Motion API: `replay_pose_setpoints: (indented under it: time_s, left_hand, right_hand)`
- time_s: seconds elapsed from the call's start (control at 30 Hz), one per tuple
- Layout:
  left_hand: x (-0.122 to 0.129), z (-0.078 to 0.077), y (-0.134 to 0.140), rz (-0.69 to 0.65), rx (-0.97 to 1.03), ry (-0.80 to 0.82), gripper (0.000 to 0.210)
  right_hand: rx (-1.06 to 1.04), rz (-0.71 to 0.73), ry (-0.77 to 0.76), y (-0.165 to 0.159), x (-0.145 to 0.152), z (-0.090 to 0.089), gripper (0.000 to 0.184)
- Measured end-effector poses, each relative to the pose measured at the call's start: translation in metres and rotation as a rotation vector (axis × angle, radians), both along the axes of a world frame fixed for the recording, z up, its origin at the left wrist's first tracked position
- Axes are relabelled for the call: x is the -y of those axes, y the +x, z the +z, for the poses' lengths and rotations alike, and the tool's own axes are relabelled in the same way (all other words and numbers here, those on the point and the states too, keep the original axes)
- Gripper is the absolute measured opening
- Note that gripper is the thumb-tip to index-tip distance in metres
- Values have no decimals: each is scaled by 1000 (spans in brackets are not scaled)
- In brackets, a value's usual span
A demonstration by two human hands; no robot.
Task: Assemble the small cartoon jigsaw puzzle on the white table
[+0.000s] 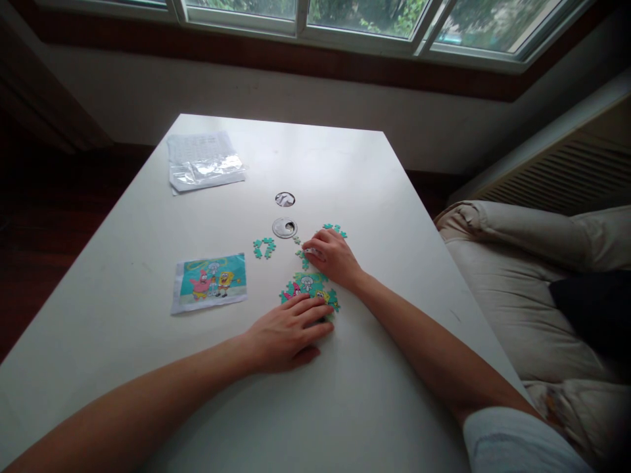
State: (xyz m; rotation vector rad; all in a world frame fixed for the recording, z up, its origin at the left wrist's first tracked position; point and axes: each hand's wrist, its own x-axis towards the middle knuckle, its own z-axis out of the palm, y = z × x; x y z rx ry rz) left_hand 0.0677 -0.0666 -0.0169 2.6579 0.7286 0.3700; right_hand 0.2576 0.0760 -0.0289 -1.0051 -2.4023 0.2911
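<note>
Puzzle point(310, 287), partly joined, lies on white table point(374, 368) between both hands. Left hand point(288, 332) rests flat, fingers spread, fingertips on puzzle's near edge; holds nothing. Right hand point(332, 255) curled over a loose piece at puzzle's far edge; grip cannot be told. Loose pieces point(263, 247) lie beside a round metal cap point(284, 227). Cartoon reference picture point(210, 282) to the left; no legible writing. Printed sheet in plastic bag point(204, 161) far left, text unreadable.
</note>
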Motion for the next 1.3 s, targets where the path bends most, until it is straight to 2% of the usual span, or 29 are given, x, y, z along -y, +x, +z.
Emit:
replay_pose_setpoints:
  time_s: [0.1,0.33,0.6,0.8,0.93,1.3]
  left_hand:
    - [0,1,0,-4,3,-3,44]
    - [0,1,-1,-3,-4,-13,44]
    - [0,0,0,-6,-18,-14,44]
    - [0,0,-1,-2,-15,-13,44]
    - [0,1,-1,-2,-15,-8,44]
    - [0,1,-1,-4,-13,-15,44]
  right_hand:
    - [13,-32,2,0,0,-1,16]
    - [24,-209,8,3,-3,-4,19]
    - [64,-124,-7,1,-2,-4,17]
    - [47,-111,-20,2,1,0,34]
    - [41,-166,-36,2,1,0,20]
    - [107,-105,-65,0,5,10,10]
